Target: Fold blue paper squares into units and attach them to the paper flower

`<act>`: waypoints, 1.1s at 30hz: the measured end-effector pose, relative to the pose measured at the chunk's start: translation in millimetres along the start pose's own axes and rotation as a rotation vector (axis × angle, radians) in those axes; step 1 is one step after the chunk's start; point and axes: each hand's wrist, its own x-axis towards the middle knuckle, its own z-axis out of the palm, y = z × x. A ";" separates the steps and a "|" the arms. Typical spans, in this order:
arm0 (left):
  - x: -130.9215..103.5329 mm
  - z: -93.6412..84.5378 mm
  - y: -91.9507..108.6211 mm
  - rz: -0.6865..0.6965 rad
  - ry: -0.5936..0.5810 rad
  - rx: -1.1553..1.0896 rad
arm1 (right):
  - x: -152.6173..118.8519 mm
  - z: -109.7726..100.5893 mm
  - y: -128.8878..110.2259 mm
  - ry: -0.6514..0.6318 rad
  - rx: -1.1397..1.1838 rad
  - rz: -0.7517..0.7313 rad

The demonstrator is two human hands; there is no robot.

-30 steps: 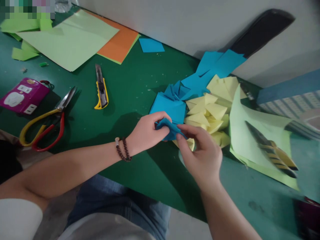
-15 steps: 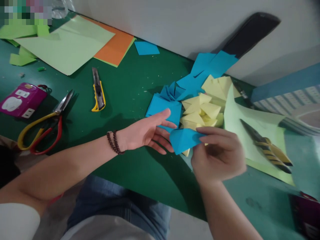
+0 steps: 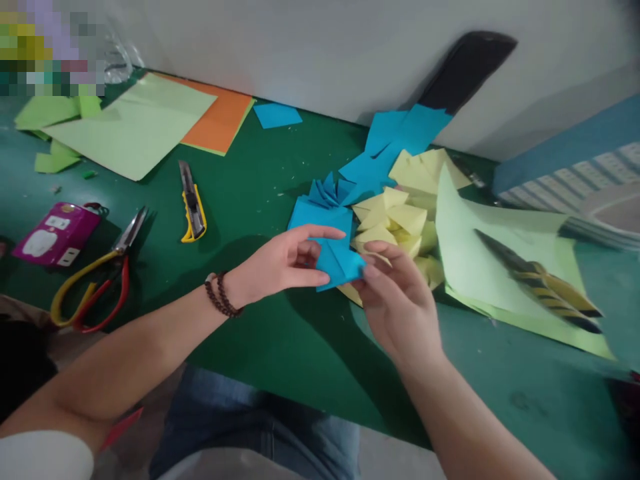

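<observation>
A small folded piece of blue paper [image 3: 340,261] is held above the table between my two hands. My left hand [image 3: 285,260], wearing a dark bead bracelet [image 3: 220,295], pinches its left edge with the thumb in front. On the paper's right corner, the thumb and fingers of my right hand [image 3: 400,307] are closed. Just behind lie blue paper sheets [image 3: 320,215], with a fanned blue folded piece [image 3: 330,192] on top. Beside them sits a heap of pale yellow folded papers [image 3: 395,217].
A yellow utility knife [image 3: 193,203], red-and-yellow-handled scissors [image 3: 107,283] and a purple box [image 3: 59,233] lie left. Green sheet [image 3: 133,123] and orange sheet [image 3: 220,120] are behind. Black-and-yellow scissors [image 3: 537,280] rest on pale green paper [image 3: 480,233] at right. A wall closes the back.
My left hand has turned and closed on the left edge of the blue paper, where before it was spread beside it. The paper has shifted slightly left and been turned.
</observation>
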 end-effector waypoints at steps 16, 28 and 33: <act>0.4 1.5 -4.1 -0.058 0.083 -0.111 | 0.5 3.2 3.8 -0.117 0.246 0.028; -1.9 0.2 -4.8 -0.031 0.120 -0.098 | 6.6 1.7 4.8 -0.128 0.361 0.061; -1.3 -1.2 -6.2 -0.006 0.084 -0.147 | 9.5 0.1 4.3 -0.173 0.463 0.174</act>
